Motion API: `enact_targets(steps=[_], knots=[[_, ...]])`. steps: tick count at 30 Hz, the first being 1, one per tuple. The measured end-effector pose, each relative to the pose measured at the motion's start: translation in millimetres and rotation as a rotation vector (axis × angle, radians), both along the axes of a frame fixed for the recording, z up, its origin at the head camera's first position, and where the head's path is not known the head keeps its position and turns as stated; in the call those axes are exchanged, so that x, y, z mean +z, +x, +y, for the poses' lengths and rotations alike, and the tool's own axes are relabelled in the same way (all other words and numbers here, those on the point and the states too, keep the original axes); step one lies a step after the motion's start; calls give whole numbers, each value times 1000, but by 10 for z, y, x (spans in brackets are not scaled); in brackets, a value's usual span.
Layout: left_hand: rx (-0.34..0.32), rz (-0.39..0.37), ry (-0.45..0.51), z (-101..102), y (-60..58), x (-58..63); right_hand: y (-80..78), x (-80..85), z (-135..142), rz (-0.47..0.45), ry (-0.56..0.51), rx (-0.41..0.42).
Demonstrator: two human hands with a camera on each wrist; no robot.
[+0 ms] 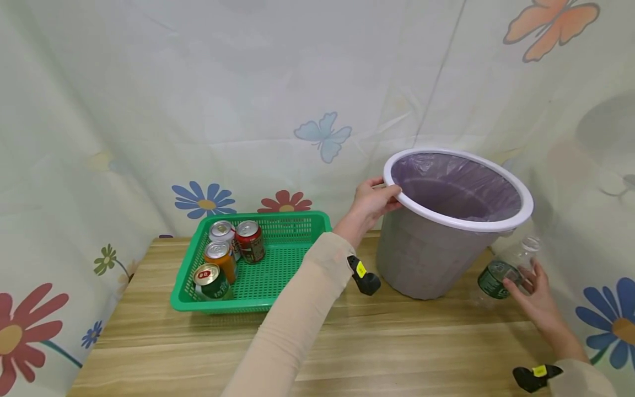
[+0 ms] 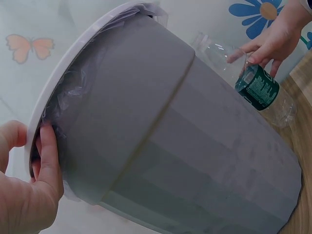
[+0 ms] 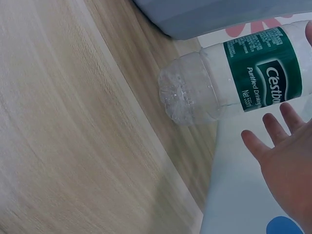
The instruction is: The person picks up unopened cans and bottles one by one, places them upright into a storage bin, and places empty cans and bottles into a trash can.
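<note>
My left hand (image 1: pixel 373 203) grips the white rim (image 1: pixel 456 222) of a grey trash can (image 2: pixel 195 151). Its thumb is outside the lip and its fingers are tucked under it in the left wrist view. To the right of the can, my right hand (image 1: pixel 538 300) holds a clear plastic bottle (image 3: pixel 190 90) with a green label, thumb on one side and fingers on the other. Two or three fingertips (image 3: pixel 287 117) show along the label's edge; the index finger is out of that view. The bottle leans, its neck up, with its base low near the wooden table.
A green plastic basket (image 1: pixel 278 303) stands left of the can. Several drink cans, including a red can (image 1: pixel 250 242) and an orange can (image 1: pixel 221 262), are along its left side. A translucent bag (image 1: pixel 461 171) lines the trash can. A patterned curtain (image 1: pixel 248 110) hangs behind the wooden table (image 1: pixel 387 353).
</note>
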State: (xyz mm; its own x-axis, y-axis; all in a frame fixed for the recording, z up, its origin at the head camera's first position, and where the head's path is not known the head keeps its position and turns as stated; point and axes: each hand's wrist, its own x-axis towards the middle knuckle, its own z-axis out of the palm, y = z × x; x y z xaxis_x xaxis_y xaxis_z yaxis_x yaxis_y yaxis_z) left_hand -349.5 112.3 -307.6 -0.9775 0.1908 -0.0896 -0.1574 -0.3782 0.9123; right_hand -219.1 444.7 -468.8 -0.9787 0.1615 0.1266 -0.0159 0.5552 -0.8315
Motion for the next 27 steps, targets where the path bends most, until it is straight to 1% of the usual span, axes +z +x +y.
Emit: enact_targets(steps=[5,10,17,24,27], knots=[[-4,2,9,0,-6,-4,-45,-4,4,-18,-13,22],[-2,5,13,4,-1,-1,-72,-33,17,-29,0,27],[2,4,6,3,8,1,-98,-56,13,-41,17,5],[4,3,11,4,-3,-9,-152,-122,-33,-10,-43,-27],[5,6,15,6,-6,-7,-162,-135,-58,-9,-46,-49]])
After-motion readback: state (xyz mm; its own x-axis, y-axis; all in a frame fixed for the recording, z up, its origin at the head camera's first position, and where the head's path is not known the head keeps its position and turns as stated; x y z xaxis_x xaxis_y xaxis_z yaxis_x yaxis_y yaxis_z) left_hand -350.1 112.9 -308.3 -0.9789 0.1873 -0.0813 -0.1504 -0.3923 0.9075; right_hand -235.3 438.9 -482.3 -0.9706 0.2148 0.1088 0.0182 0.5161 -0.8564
